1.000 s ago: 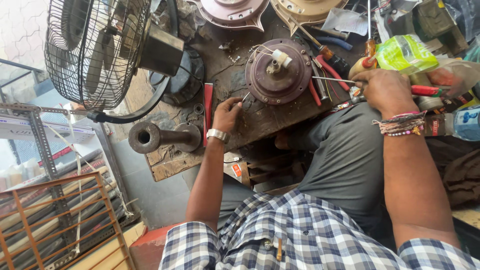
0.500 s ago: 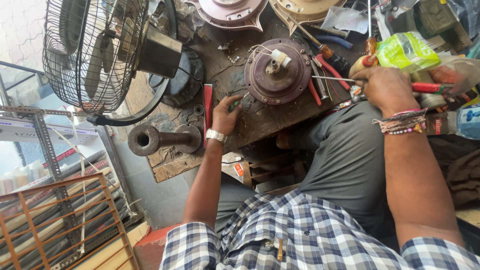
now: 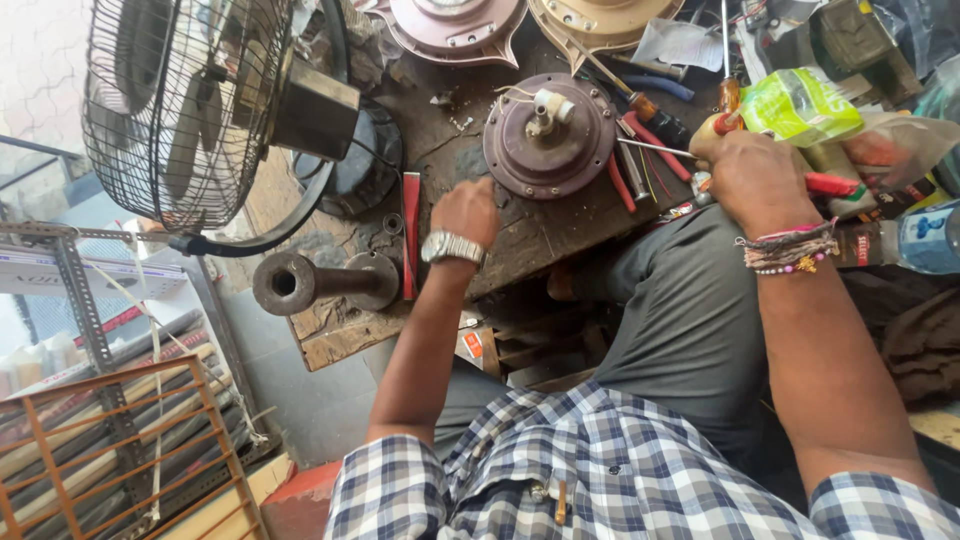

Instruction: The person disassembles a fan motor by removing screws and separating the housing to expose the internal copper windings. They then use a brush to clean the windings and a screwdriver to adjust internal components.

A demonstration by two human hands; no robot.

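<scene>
Sitting at a cluttered wooden workbench (image 3: 560, 235), the person has a fan repair under way, and the scene runs from big things down to small.

Biggest is the caged pedestal fan head (image 3: 190, 110), at ten o'clock from the left hand, with its black base behind it. Next comes the round maroon motor housing (image 3: 550, 140), lying flat on the bench at one o'clock from the left hand and nine o'clock from the right; a white fitting with loose wires stands at its centre. A steel pipe flange (image 3: 320, 283) lies on its side at eight o'clock from the left hand, near the bench edge.

The left hand (image 3: 466, 212) rests on the bench just beside the housing's lower rim, fingers curled downward; whether it grips anything I cannot tell, since its back hides the fingertips. A flat red strip (image 3: 411, 235) lies just to its nine o'clock.

The right hand (image 3: 752, 178) is closed round a red-handled tool (image 3: 832, 185), whose handle sticks out at three o'clock; its working end is hidden under the fingers. A thin metal rod (image 3: 655, 148) runs from this hand toward the housing.

As a judgement, the step is work on the motor housing, tool just gripped. The next move calls for steadying the housing with the left hand and bringing the tool tip accurately onto the centre fitting, clear of the loose wires.
</scene>
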